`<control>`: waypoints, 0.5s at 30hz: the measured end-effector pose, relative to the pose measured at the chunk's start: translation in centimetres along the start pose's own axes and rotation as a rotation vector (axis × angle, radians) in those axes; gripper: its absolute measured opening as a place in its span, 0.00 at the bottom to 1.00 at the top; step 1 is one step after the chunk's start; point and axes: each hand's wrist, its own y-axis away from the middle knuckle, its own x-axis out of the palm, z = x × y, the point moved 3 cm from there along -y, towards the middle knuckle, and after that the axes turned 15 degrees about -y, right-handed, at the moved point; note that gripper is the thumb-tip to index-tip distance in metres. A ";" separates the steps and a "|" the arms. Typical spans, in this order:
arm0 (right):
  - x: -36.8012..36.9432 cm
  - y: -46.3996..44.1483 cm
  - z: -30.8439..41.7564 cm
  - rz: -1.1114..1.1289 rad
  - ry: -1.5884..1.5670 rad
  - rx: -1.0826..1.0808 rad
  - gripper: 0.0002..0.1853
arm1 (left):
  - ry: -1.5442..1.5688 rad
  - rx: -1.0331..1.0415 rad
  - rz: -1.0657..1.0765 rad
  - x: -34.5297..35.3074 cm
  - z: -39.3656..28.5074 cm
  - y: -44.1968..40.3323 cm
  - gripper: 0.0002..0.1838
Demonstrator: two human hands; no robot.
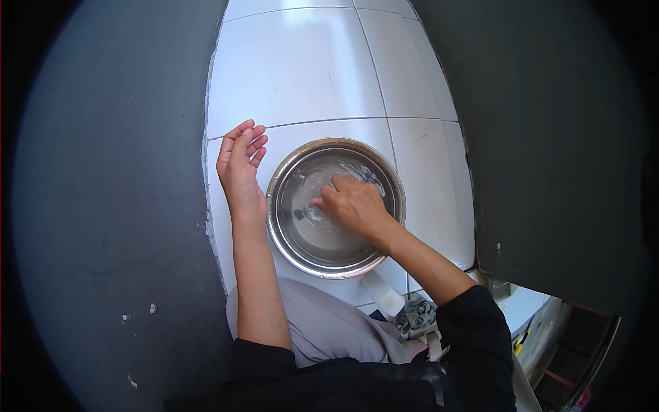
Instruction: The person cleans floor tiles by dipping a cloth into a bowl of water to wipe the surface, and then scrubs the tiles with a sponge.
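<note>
A round metal basin (276,237) holds cloudy water (322,237) with ripples and bright reflections. My right hand (353,206) reaches into it from the lower right, knuckles bent and thumb pointing left. Its fingertips are hidden under the hand and in the water, so whether they grip anything is unclear. Beside the basin's left rim, my left hand (241,165) is raised with loosely curved fingers apart and nothing in it. Its wrist side is close to the rim; contact cannot be made out.
White floor tiles (302,69) run between dark grey walls (117,172) on the left and right. My grey-clad leg (329,316) is just below the basin. A white object (389,302) and grey crumpled cloth (417,314) lie at the lower right, near a brown frame (576,350).
</note>
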 end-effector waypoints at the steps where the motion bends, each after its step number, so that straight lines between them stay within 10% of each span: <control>1: 0.5 0.2 -0.3 0.010 0.010 -0.011 0.11 | -0.006 -0.002 0.000 0.0 0.0 0.0 0.13; 15: -0.3 -0.4 1.4 -0.077 -0.121 -0.020 0.10 | -0.002 -0.006 0.008 0.1 0.1 0.0 0.14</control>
